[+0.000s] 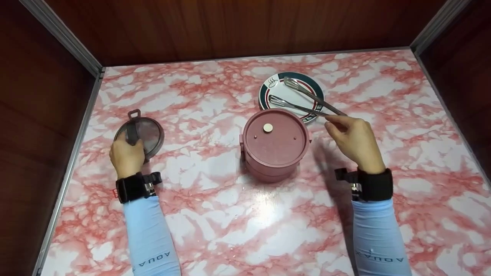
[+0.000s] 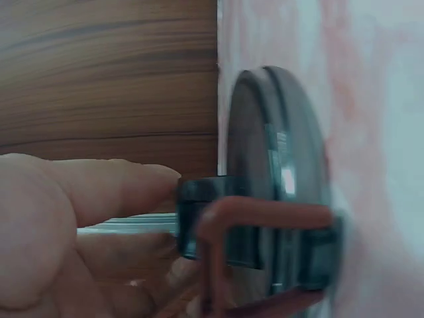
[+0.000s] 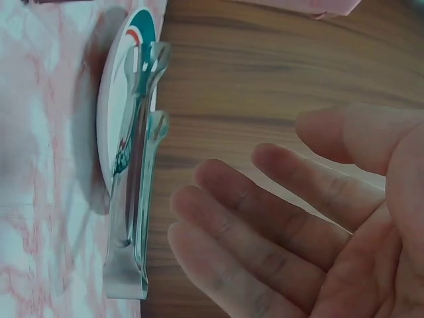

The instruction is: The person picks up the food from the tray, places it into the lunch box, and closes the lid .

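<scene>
A round, dark see-through lid (image 1: 153,132) with a pinkish loop (image 2: 218,209) at its rim lies flat on the tabletop at left. My left hand (image 1: 127,155) is over it, thumb and fingers spread at the lid's raised dark handle (image 1: 132,132); whether they touch it I cannot tell. Metal tongs (image 1: 305,92) rest on a green-rimmed plate (image 1: 264,96), their joined end (image 3: 126,278) projecting past the rim. Close to that end is my right hand (image 1: 356,142). Its fingers are loosely extended and hold nothing, apart from the tongs in the right wrist view.
A pink lidded canister (image 1: 276,149) with a pale round button stands upright in the middle, just in front of the plate and partly covering it. Dark wooden panels (image 1: 230,30) enclose the red-and-white marbled table (image 1: 215,214) at the back and both sides.
</scene>
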Tool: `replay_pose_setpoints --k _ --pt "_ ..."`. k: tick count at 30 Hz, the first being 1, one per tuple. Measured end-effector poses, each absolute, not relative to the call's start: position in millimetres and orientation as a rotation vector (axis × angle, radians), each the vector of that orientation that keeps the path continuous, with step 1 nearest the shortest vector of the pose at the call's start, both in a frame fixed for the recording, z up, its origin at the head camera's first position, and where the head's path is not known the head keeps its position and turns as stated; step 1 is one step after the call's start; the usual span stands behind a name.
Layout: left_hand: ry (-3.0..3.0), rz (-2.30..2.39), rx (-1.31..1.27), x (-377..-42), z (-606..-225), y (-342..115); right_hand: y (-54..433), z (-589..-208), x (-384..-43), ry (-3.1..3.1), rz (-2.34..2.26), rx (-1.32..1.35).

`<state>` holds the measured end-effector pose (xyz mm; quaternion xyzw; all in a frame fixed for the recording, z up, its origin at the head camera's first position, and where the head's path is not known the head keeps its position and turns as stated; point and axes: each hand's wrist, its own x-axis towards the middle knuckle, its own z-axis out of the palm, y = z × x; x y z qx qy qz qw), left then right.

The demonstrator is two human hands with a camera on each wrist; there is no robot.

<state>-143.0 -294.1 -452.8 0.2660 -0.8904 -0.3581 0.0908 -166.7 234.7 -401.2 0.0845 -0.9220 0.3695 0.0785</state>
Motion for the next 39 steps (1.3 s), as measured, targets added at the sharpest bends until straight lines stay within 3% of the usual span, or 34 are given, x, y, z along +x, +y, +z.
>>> replay_pose_setpoints --k 19,39 --pt "-2.639 -0.986 0.774 -147.2 -457.5 -284.1 238.0 -405.5 -168.8 -2.777 1.071 0.247" --pt "-2.411 -0.943 0.052 -132.1 -388.5 -171.7 228.9 -391.9 -158.7 -2.698 1.072 0.275"
